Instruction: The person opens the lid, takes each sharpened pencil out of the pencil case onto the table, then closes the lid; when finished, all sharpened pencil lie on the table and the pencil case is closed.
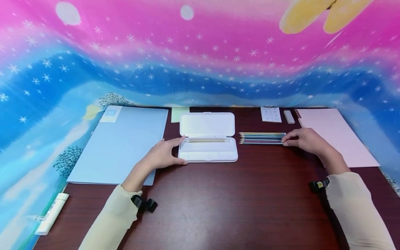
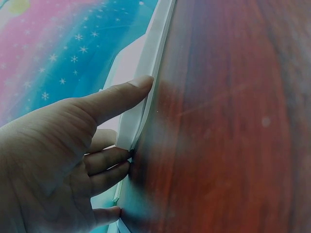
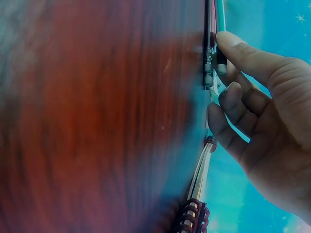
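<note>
A white pencil case (image 1: 215, 155) lies with its lid raised, and a single pencil (image 1: 207, 141) is inside along the hinge side. My left hand (image 1: 162, 152) grips the case's left end, its thumb on the front edge and its fingers at the back; the left wrist view shows the thumb (image 2: 121, 97) against the white side. To the right of the case, several pencils (image 1: 257, 138) lie side by side, tips pointing left. My right hand (image 1: 306, 140) is at their eraser ends. In the right wrist view its thumb and forefinger pinch a green pencil (image 3: 221, 24), slightly raised from the others.
A light blue folder (image 1: 122, 146) lies on the left, a pink spiral notebook (image 1: 337, 135) on the right. At the back are a green note pad (image 1: 180, 114), a printed sheet (image 1: 271, 114) and an eraser (image 1: 289, 117). A white tube (image 1: 53, 213) lies at the left edge.
</note>
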`<action>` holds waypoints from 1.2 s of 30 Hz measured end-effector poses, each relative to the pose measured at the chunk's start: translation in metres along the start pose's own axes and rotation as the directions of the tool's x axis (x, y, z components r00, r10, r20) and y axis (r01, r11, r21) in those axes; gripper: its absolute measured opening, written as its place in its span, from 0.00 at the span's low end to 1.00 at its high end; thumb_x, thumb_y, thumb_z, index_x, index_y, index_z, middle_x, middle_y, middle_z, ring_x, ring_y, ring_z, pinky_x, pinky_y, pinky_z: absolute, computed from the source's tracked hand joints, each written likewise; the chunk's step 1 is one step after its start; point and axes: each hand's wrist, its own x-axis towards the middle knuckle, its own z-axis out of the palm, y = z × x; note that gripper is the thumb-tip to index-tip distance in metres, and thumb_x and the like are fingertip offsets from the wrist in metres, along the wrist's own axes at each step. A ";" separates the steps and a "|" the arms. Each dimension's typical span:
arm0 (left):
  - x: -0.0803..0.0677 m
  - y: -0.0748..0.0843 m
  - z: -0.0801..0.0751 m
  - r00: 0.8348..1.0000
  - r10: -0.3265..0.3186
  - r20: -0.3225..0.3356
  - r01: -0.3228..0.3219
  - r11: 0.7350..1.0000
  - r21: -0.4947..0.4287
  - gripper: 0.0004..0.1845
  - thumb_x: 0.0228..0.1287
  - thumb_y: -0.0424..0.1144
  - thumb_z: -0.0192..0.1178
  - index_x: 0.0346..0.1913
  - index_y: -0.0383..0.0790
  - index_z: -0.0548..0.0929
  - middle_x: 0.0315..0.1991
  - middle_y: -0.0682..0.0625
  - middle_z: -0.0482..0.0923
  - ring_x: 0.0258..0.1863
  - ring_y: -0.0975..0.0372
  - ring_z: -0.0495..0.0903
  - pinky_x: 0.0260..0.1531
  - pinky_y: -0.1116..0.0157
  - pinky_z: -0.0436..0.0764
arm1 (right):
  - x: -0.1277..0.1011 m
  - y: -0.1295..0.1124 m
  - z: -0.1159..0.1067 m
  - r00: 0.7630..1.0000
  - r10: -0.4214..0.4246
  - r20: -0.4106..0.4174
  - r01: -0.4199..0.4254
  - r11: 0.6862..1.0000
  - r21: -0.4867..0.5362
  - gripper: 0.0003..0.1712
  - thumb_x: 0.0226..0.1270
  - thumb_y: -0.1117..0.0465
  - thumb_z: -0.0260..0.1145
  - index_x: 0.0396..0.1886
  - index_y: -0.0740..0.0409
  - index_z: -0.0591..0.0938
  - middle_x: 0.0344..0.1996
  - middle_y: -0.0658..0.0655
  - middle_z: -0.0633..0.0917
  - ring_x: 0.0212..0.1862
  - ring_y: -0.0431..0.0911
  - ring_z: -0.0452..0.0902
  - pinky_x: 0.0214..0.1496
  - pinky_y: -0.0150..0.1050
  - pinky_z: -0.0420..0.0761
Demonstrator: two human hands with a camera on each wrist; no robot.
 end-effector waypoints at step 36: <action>0.000 0.000 0.000 1.000 -0.006 0.006 0.006 1.000 -0.009 0.53 0.54 0.59 0.74 0.79 0.45 0.62 0.74 0.44 0.69 0.73 0.51 0.70 0.79 0.41 0.53 | 0.029 -0.093 0.008 0.967 -0.250 -0.040 0.249 0.968 -0.035 0.07 0.69 0.59 0.71 0.44 0.51 0.89 0.35 0.48 0.89 0.36 0.45 0.77 0.41 0.42 0.77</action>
